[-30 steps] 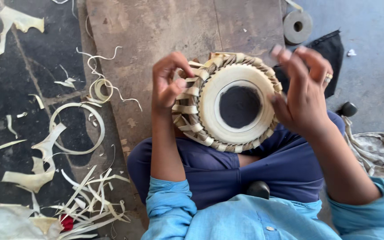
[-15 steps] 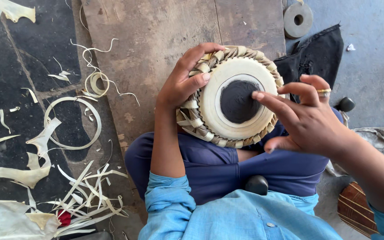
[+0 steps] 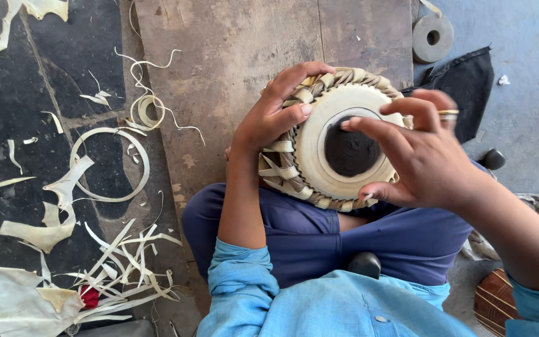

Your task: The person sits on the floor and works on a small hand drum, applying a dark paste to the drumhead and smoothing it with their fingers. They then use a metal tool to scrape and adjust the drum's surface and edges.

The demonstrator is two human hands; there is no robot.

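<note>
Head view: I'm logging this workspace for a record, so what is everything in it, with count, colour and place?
drum: one, cream head with a black centre patch and woven tan rim, on the lap
board: one, brown wood, on the floor under and beyond the drum
disc: one, grey with a centre hole, top right
cloth: one, black, right of the drum
knob: one, dark, on the floor at right
strips: many, pale cream, scattered over the dark floor at left
ring: one, pale strip looped in a circle, left floor
coil: one, pale, at the board's left edge
left hand: grips the drum's left rim
right hand: fingertips on the drum head
</note>
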